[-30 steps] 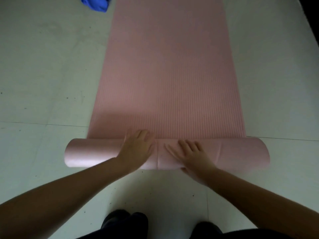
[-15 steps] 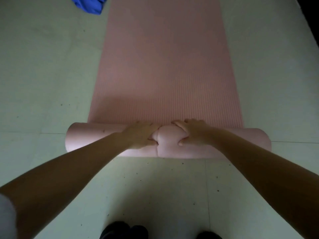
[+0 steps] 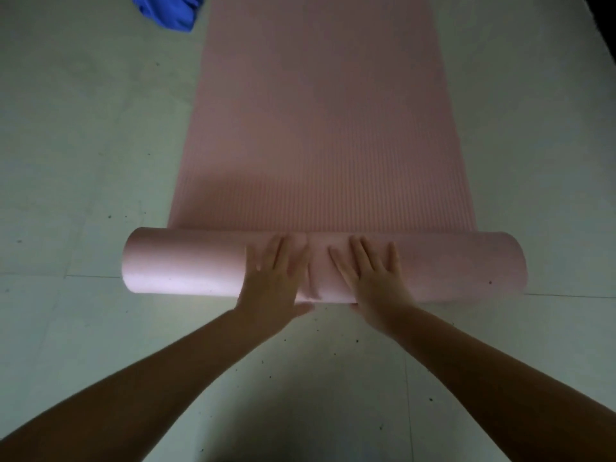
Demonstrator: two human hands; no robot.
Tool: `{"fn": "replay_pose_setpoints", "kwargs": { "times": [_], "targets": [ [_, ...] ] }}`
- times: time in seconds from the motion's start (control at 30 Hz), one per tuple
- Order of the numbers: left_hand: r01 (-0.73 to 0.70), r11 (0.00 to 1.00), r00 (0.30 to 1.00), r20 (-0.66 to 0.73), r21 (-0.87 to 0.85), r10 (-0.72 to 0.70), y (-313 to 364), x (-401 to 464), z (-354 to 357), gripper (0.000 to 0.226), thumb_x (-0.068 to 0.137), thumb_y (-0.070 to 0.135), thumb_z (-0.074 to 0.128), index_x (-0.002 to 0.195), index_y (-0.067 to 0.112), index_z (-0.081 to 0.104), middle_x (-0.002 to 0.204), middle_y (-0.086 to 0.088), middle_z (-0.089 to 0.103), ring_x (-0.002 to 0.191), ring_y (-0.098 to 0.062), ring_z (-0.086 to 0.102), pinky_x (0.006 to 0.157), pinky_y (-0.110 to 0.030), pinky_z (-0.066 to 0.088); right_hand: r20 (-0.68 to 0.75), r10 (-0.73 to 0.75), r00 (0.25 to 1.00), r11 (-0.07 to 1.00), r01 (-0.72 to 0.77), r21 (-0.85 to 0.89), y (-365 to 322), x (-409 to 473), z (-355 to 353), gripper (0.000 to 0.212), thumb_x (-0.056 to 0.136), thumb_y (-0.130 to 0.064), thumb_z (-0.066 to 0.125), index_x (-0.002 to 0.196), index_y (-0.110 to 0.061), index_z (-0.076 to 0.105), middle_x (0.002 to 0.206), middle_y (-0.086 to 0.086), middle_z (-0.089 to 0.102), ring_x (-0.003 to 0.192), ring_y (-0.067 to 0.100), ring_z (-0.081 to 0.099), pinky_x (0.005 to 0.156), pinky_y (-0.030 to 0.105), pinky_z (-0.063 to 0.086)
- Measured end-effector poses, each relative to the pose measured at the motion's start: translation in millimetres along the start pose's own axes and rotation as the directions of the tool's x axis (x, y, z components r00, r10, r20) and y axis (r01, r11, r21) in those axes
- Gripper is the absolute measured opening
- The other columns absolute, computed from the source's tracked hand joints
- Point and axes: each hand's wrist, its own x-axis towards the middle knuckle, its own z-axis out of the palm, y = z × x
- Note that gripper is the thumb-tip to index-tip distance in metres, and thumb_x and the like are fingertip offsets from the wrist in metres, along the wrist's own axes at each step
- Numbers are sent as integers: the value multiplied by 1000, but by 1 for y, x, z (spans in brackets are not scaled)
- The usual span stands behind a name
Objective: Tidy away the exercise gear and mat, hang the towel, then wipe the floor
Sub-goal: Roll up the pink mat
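A pink exercise mat (image 3: 320, 128) lies lengthwise on the pale floor, running away from me. Its near end is wound into a thick roll (image 3: 186, 265) lying crosswise. My left hand (image 3: 273, 275) rests flat on the middle of the roll, fingers spread and pointing forward. My right hand (image 3: 370, 278) lies flat just to its right, palm down on the roll. A crease in the roll shows between the two hands. A crumpled blue towel (image 3: 165, 10) lies on the floor at the far left of the mat.
Pale floor tiles (image 3: 83, 161) with small dark specks surround the mat on both sides. A dark edge (image 3: 603, 35) cuts the top right corner.
My hands were curled over the roll's top, fingers gripping; now they lie flat on it. The roll looks a little thicker and has moved slightly forward along the mat.
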Motion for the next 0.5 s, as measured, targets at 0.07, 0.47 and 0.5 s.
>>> {"fn": "replay_pose_setpoints", "kwargs": {
  "times": [0.07,0.47,0.5],
  "targets": [
    [-25,996,995,100,90,16,-5,-5,3,119,54,73,69,144,15,20,146,-20,40,133,-40,41,97,-67,33,6,-3,1000,998,3,69,7,8,-11,98,85,-40,61,147,-26,-14,153,19,24,140,35,27,112,59,16],
    [-128,959,969,175,-252,175,-15,-8,-46,43,87,28,59,129,27,49,111,4,64,97,-17,60,78,-26,42,12,-54,998,969,49,244,4,-27,-54,51,90,-37,51,138,-27,37,109,3,66,88,22,64,73,27,51],
    [-134,953,952,232,-272,200,-14,-16,-49,39,87,28,58,125,29,50,111,5,64,95,-15,59,71,-24,39,50,-79,996,963,64,260,-2,-34,-54,50,89,-38,52,136,-28,39,109,3,66,89,22,65,74,27,50]
  ]
}}
